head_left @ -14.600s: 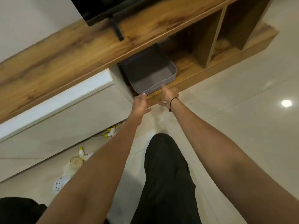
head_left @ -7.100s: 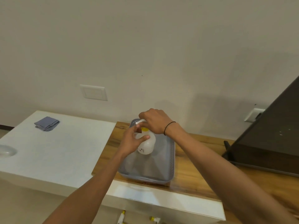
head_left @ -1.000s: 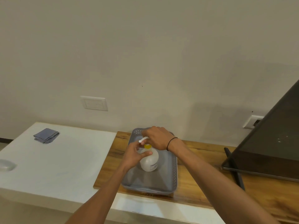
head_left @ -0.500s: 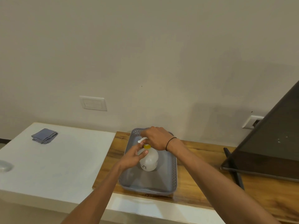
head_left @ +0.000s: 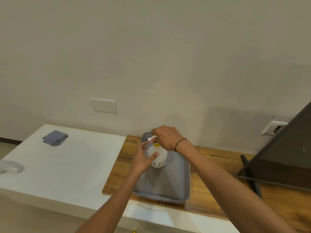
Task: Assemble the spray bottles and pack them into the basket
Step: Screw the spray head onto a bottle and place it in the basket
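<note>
Right hand [head_left: 165,137] grips white spray head [head_left: 152,138]; left hand [head_left: 143,158], fingers loosely curved, steadies upright white plastic bottle [head_left: 159,158] over far end of grey perforated basket [head_left: 182,179].

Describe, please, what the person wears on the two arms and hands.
Both forearms are bare, with no sleeves in view. The right hand has a thin black band around its wrist. The left hand and its wrist carry nothing: no band, no watch, no glove. No rings show on the fingers that are visible.
</note>
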